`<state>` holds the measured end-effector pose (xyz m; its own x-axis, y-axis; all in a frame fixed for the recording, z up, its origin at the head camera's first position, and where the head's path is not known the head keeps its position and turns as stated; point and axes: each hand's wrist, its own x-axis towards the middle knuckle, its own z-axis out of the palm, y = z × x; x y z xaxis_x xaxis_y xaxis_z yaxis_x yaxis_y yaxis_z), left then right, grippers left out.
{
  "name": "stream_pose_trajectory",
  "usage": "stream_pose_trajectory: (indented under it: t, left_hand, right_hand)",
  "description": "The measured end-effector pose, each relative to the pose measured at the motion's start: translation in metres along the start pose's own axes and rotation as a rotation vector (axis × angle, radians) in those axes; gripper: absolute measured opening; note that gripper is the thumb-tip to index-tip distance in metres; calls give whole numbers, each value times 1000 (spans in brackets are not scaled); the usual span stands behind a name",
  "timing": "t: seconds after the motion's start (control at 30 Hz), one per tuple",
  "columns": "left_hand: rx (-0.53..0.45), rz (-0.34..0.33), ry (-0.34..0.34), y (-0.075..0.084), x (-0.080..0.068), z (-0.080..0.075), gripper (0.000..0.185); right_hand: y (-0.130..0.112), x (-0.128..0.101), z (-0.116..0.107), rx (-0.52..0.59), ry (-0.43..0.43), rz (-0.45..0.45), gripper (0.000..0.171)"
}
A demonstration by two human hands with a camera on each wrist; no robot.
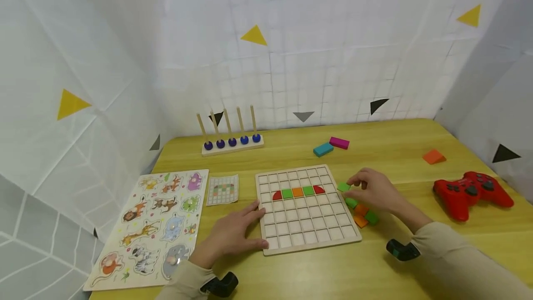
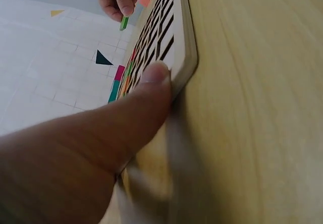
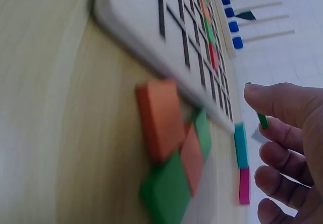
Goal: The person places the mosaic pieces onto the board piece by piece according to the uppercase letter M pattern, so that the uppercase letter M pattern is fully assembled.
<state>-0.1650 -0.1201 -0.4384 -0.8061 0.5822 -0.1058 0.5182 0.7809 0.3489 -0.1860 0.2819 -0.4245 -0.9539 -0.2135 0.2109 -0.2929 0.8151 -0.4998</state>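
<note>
Left hand, fingers straight, pressed flat against near-left edge of grid board on table. Beside board's right edge, right hand, fingers pinching green tile above loose pile of tiles. Farther in, row of tiles already seated. Step judged: placing; next, aligning tile squarely over a free cell.

Small flat green square tile pinched in the right hand, tilted above the tabletop just beside the wooden grid board, whose near-left edge the left hand steadies
</note>
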Motion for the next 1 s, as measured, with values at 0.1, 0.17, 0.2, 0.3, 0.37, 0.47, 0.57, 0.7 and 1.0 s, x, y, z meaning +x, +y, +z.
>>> stream_pose_trajectory:
  t: [0.1, 0.17, 0.2, 0.3, 0.37, 0.47, 0.57, 0.7, 1.0]
  left_hand:
    - [-8, -6, -22, 0, 1, -2, 82]
    - [-21, -4, -36, 0, 2, -4, 81]
    - [-29, -1, -43, -1, 3, -6, 81]
    - [-65, 13, -59, -3, 4, -8, 81]
    - [-87, 24, -64, -4, 5, -10, 82]
    - [-107, 43, -65, -7, 6, -10, 82]
    - [-110, 53, -66, -8, 6, -11, 82]
    - [-99, 51, -71, -8, 5, -12, 82]
    - [-90, 30, -71, -7, 4, -10, 81]
  right_hand:
    - [-10, 6, 9, 20, -12, -24, 24]
    - [-18, 11, 15, 35, -31, -37, 24]
    - [-22, 13, 17, 42, -42, -44, 24]
    - [-36, 19, 26, 72, -72, -64, 24]
    - [-44, 24, 32, 93, -81, -96, 23]
    - [-55, 29, 42, 102, -88, -155, 21]
    - [-63, 34, 52, 99, -100, -206, 22]
    - [-74, 39, 63, 124, -127, -220, 22]
    - [-98, 46, 80, 135, -162, -221, 23]
